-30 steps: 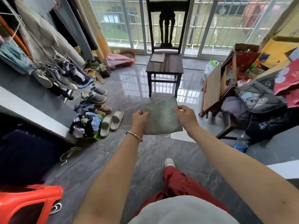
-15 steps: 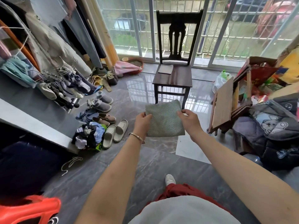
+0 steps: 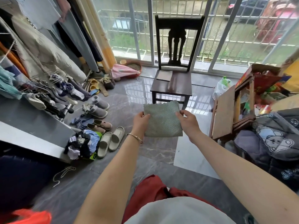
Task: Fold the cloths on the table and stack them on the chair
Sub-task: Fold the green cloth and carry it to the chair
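We look down on two bare arms stretched forward over a grey tiled floor (image 3: pixel 155 151). We count two cloths.

One is a green cloth (image 3: pixel 162 120), folded into a rough square and held up in the air between the hands. It hangs in front of the chair and does not touch it.

The other is a brown cloth (image 3: pixel 164 76), folded flat. It lies on the back left corner of the seat.

There is one chair (image 3: pixel 180 85), dark wood with a tall carved back, standing before barred glass doors.

The left hand (image 3: pixel 140 121) grips the left edge of the green cloth, with the thumb on top and the fingers curled underneath. A single thin bracelet (image 3: pixel 135 137) circles that wrist.

The right hand (image 3: pixel 188 119) pinches the right edge between thumb and bent fingers. Both wrists are level, so the cloth faces us, tilted slightly back.

On the floor to the left we count three clear pairs of shoes:
- two grey slippers (image 3: pixel 100 107)
- two tan loafers (image 3: pixel 99 126)
- two pale slides (image 3: pixel 111 139)

One heap of mixed clothes (image 3: pixel 82 145) sits beside the slides, against the corner of a grey worktop (image 3: pixel 29 125). One small wooden table (image 3: pixel 224 112) lies tipped on its side to the right of the chair.
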A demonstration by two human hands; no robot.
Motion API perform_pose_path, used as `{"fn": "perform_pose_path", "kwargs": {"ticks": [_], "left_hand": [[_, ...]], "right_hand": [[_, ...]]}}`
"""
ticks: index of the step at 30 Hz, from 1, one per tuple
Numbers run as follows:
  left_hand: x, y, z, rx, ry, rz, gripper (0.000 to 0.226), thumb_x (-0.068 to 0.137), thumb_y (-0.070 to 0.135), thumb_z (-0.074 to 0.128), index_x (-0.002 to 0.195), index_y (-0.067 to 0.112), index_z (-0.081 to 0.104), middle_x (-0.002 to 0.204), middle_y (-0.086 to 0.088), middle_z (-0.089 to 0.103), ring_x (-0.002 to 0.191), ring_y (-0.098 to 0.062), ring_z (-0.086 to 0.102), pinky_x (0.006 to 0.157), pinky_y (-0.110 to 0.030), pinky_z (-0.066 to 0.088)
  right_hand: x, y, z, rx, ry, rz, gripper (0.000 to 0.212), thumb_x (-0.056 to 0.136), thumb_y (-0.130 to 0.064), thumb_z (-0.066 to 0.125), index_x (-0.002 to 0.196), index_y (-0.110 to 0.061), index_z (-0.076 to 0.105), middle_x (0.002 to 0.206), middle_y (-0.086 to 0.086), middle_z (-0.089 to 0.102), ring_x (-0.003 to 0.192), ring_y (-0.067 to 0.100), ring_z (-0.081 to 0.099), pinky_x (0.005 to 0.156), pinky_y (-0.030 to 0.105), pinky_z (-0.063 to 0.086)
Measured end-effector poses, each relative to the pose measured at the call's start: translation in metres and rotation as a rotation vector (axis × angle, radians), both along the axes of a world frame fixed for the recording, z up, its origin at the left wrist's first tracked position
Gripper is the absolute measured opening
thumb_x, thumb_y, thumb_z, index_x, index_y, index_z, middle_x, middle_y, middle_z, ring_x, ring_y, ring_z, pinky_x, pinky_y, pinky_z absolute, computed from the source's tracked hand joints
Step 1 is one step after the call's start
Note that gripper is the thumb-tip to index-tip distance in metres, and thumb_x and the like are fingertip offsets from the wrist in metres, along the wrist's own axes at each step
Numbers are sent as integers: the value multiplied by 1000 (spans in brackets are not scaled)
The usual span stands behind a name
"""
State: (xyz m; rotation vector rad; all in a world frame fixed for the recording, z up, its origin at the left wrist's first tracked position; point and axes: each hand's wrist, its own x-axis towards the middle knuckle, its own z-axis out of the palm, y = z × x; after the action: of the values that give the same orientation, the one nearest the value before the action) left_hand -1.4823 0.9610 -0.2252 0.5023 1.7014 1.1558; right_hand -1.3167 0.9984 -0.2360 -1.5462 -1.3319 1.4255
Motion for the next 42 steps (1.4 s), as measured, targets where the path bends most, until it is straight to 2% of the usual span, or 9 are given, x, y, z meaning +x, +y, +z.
{"fn": "perform_pose_path", "kwargs": {"ticks": [3,7,12,18,23,27,31,36,42], "left_hand": [[-7,19,-3,-3,-3,-15,24,94,8,47,115,3,58,91,-5,61,85,-22,59,69,-28,49],[-20,51,-4,4,0,-44,15,94,8,47,105,17,53,96,-3,60,90,-22,57,75,-31,48],[-43,103,-2,26,2,-81,17,93,6,48,106,15,54,90,-2,60,84,-19,57,64,-23,46],[-81,165,1,23,30,-138,15,91,8,49,101,17,56,101,-7,61,92,-23,59,83,-35,49],[-108,205,2,17,41,-186,15,92,9,49,103,15,55,93,-4,60,80,-18,58,67,-27,48],[-122,233,-1,-1,81,-235,27,91,11,50,117,8,57,105,-9,61,92,-23,59,80,-34,49],[-129,253,-4,6,45,-253,17,91,10,50,106,11,58,100,-9,61,89,-24,59,84,-37,50],[-133,278,-7,-6,18,-278,13,93,11,49,103,16,56,101,-9,61,92,-25,59,86,-39,51],[-134,310,-12,-5,-15,-294,14,92,10,51,104,16,55,105,-8,60,93,-24,59,85,-37,51]], "right_hand": [[-8,19,-2,0,-7,-9,17,93,-30,52,96,-15,59,88,-6,60,77,11,58,66,25,45],[-21,49,-3,4,-1,-48,15,93,-29,53,96,-16,60,83,-10,59,75,11,58,66,26,46],[-44,95,-2,6,-12,-99,15,93,-29,54,96,-16,61,82,-11,58,74,9,56,72,28,44],[-80,149,0,12,-20,-152,22,92,-29,54,100,-12,64,81,-8,59,77,13,55,75,29,44],[-106,184,-1,12,0,-201,18,92,-29,54,96,-14,62,78,-5,56,69,10,52,60,22,40],[-119,202,-5,4,-8,-247,17,92,-29,54,95,-15,63,78,-6,56,68,9,52,58,21,39],[-125,219,-7,13,-29,-267,16,92,-29,53,89,-15,60,79,-6,53,70,8,49,58,21,37],[-129,240,-10,14,-35,-274,18,92,-31,53,90,-15,61,85,-3,57,80,14,51,72,28,40],[-128,272,-12,11,-44,-283,25,92,-30,52,95,-8,62,89,5,58,84,20,53,77,33,41]]}}
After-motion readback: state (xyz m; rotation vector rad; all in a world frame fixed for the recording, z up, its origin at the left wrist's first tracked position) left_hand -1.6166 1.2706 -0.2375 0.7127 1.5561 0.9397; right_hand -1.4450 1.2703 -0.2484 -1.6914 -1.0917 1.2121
